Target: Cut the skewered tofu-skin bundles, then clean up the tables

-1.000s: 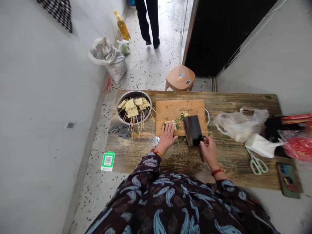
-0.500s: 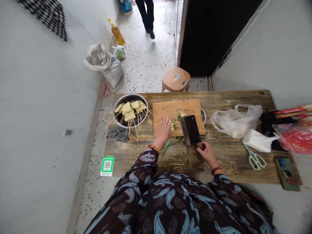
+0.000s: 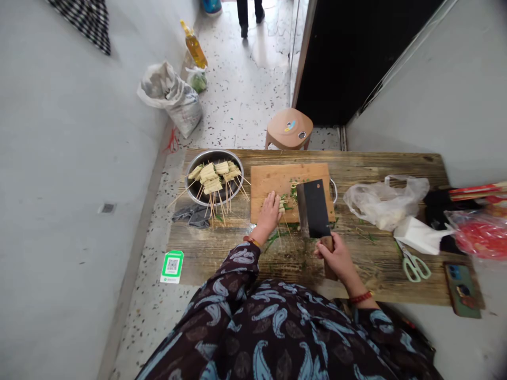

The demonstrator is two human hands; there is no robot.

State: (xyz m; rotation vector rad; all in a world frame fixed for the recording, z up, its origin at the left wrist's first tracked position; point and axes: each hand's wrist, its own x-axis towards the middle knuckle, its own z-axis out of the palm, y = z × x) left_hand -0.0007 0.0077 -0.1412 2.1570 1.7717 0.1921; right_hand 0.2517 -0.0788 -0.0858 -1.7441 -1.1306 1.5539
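Observation:
My left hand [image 3: 269,214] lies with its fingers stretched out flat on the wooden cutting board [image 3: 263,178], over a pale skewered roll with greens [image 3: 282,205], mostly hidden beneath it. Thin skewers stick out toward me from under the hand. My right hand [image 3: 336,256] is closed around the wooden handle of a cleaver [image 3: 316,208]. Its broad dark blade covers the board's right part, beside chopped green bits and pale scraps [image 3: 293,186]. To the left, a metal bowl [image 3: 190,189] holds several skewered pale rolls [image 3: 212,177], their sticks poking over the rim.
Right of the board lie a plastic bag [image 3: 382,203], white paper [image 3: 419,235], scissors [image 3: 415,267] and a phone [image 3: 462,290]. A grey cloth [image 3: 193,215] sits by the bowl. Beyond the table [image 3: 222,264] stand a stool [image 3: 289,126] and a sack [image 3: 184,108]. A person's legs [image 3: 249,13] show at the back.
My right hand has closed fully around the cleaver's handle, and the blade has shifted slightly. My left hand stays on the roll. The person at the back has stepped farther off.

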